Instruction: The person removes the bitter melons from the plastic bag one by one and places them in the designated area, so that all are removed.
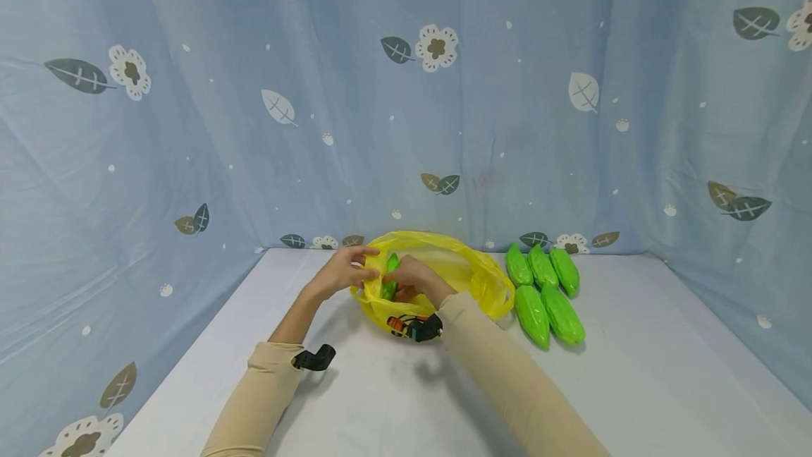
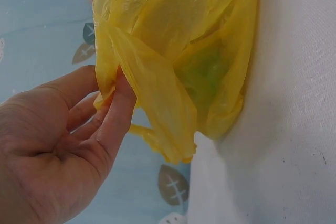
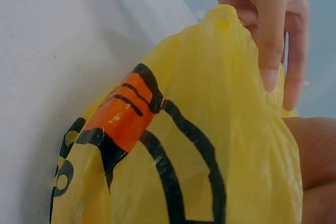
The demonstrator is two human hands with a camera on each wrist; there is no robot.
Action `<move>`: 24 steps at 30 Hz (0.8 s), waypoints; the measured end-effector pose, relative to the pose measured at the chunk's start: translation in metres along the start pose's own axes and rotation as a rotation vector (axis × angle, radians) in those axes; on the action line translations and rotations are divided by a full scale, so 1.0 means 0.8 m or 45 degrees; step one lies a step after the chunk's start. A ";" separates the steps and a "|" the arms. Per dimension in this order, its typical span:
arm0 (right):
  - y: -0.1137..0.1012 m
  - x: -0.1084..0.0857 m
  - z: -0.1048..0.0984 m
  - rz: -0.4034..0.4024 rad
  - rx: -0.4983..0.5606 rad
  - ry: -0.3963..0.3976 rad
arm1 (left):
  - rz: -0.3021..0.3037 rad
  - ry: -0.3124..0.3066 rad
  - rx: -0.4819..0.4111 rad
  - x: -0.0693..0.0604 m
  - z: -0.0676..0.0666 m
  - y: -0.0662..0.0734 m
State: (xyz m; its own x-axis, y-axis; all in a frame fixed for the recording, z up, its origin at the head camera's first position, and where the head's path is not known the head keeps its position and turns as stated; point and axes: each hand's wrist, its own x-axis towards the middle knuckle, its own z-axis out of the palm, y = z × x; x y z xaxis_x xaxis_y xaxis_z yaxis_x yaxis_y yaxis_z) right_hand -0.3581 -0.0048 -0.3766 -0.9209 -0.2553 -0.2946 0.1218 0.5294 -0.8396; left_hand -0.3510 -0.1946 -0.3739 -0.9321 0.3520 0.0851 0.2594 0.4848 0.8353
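A yellow plastic bag [image 1: 491, 281] lies with its mouth open towards me. My left hand [image 1: 345, 272] pinches its left rim between thumb and fingers; in the left wrist view, this hand [image 2: 63, 135] has the yellow film [image 2: 157, 93] between its fingers. Inside the mouth, my right hand [image 1: 419, 278] grips a glossy green bitter melon [image 1: 392, 273] by its side, with the fingertips partly hidden. Green shows faintly through the film low in the bag. In the right wrist view the printed bag side [image 3: 199, 129] covers most of the right hand [image 3: 317, 156].
Several more green bitter melons [image 1: 531, 316] lie in two rows on the white table [image 1: 634, 372], right of the bag. A blue patterned curtain [image 1: 507, 125] hangs behind the table and at both sides. Black wrist mounts [image 1: 314, 358] stick out from the sleeves.
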 end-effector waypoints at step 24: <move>0.005 0.010 -0.001 0.040 0.253 -0.112 | -0.008 0.009 0.024 -0.001 0.000 0.002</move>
State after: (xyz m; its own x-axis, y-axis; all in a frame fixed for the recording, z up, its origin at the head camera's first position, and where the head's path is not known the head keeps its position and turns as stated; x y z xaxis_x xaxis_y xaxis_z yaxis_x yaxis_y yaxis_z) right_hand -0.3650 -0.0040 -0.3820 -0.8807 -0.3154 -0.3534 0.2287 0.3703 -0.9003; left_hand -0.3502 -0.1943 -0.3725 -0.9355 0.3431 0.0840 0.2582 0.5019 0.8255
